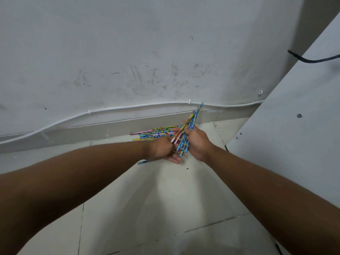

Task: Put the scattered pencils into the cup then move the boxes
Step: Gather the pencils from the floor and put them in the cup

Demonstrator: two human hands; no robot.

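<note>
Several colourful patterned pencils (154, 133) lie in a loose row on the floor against the skirting. My right hand (197, 142) grips a bundle of several mostly blue pencils (191, 120), tips pointing up and to the right. My left hand (165, 149) is right beside it, its fingers on the bundle's lower end, where it pinches a pink and yellow pencil (179, 134). One blue pencil (142, 162) lies on the floor under my left wrist. No cup and no boxes are in view.
A scuffed white wall (147, 61) rises ahead, with a white cable (110, 109) clipped along its base. A white panel (294, 116) stands at the right, a black cable (312, 59) above it. Pale floor tiles (165, 208) lie below my arms.
</note>
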